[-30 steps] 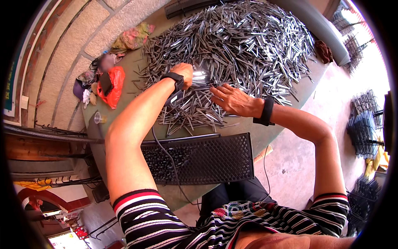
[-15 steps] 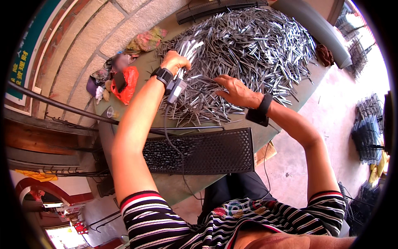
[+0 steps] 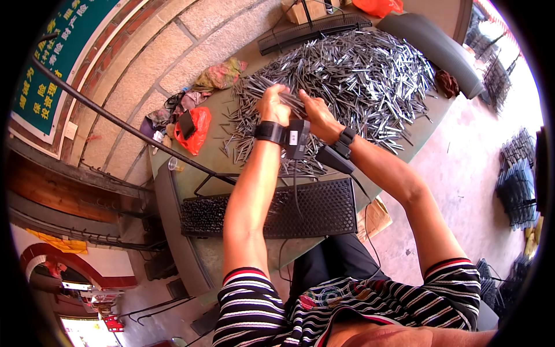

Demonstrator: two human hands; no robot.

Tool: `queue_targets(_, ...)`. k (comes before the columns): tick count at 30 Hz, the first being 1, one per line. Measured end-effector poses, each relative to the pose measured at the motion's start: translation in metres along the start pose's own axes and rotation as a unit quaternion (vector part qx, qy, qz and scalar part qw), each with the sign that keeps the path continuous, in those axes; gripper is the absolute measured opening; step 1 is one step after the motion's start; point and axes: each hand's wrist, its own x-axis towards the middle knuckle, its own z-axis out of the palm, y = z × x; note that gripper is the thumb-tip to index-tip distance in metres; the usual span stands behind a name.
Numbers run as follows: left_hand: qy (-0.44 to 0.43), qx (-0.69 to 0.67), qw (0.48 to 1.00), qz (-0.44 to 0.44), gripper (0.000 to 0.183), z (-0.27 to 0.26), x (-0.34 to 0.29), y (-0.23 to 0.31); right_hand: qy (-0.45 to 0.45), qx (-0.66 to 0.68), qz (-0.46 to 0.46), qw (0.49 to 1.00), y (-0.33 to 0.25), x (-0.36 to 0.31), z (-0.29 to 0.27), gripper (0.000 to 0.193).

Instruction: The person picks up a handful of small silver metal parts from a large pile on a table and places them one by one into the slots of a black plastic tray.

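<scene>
A broad heap of thin, dark grey metal strips [image 3: 370,75] covers much of the table. Above its near side, my left hand [image 3: 274,107] is closed round a small bundle of strips [image 3: 293,103]. Facing it, my right hand [image 3: 319,118] is at the bundle's other end, its thumb up along the strips and its other fingers mostly hidden. Nearer to me lies a black perforated metal tray [image 3: 312,208], with many small glossy pieces filling its left part.
A red plastic bag [image 3: 195,132] with a dark object lies left of the heap, beside cloths [image 3: 219,75]. A black rod [image 3: 139,136] slants in from the left. Behind the heap is a black mesh rack [image 3: 315,32]; a grey roll [image 3: 433,52] lies far right.
My left hand has moved right with its strips, and my right hand has closed in until both meet at the bundle. The whole view has shifted a little.
</scene>
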Motion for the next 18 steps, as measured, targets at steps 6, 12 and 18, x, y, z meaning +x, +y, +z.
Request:
queue_targets(6,0.049,-0.151,0.958,0.241,0.029,0.023,-0.012,-0.027,0.041,-0.010,-0.022,0.999,0.082,0.044,-0.002,0.042)
queue_targets(12,0.037,-0.026,0.918,0.394,0.036,0.000,-0.034,-0.035,-0.012,-0.200,-0.122,0.972,0.039,0.022,0.016,0.067)
queue_targets(18,0.037,-0.062,0.924,0.375,0.042,0.009,-0.018,-0.034,0.030,0.015,0.046,0.998,0.007,0.025,0.011,0.042)
